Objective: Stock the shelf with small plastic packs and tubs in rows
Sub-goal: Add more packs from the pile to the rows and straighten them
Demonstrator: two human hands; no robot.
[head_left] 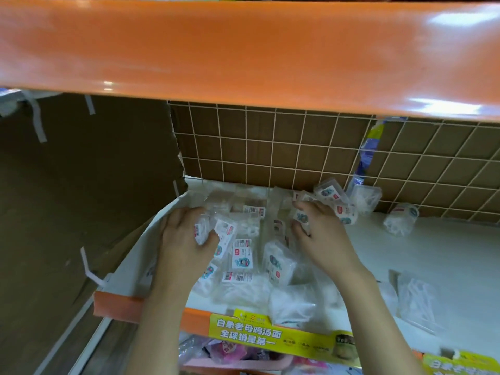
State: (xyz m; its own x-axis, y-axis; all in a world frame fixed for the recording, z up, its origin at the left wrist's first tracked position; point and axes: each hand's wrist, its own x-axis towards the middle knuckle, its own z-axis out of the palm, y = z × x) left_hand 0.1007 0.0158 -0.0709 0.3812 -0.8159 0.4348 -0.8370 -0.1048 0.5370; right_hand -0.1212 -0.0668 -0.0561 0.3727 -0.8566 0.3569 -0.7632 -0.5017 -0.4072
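White shelf (446, 253), wire grid (270, 147) behind; L hand (184, 239) grips pack (201, 230), R hand (322, 234) flat.

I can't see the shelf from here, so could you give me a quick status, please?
Left hand grips small packs. Right hand rests open on the pile. Packs jumbled on white shelf, no rows yet. One tub lies apart, right.

Orange shelving, white grid, clear packs

The upper shelf edge (243, 50) across the top of the frame is glossy orange; the lower shelf (446, 253) is white with an orange front lip. Behind, a white wire grid (270, 147) crosses brown cardboard. The packs (243, 255) at centre are clear plastic with white contents and white labels bearing red and blue marks. A yellow strip (270, 334) at lower centre carries white lettering.
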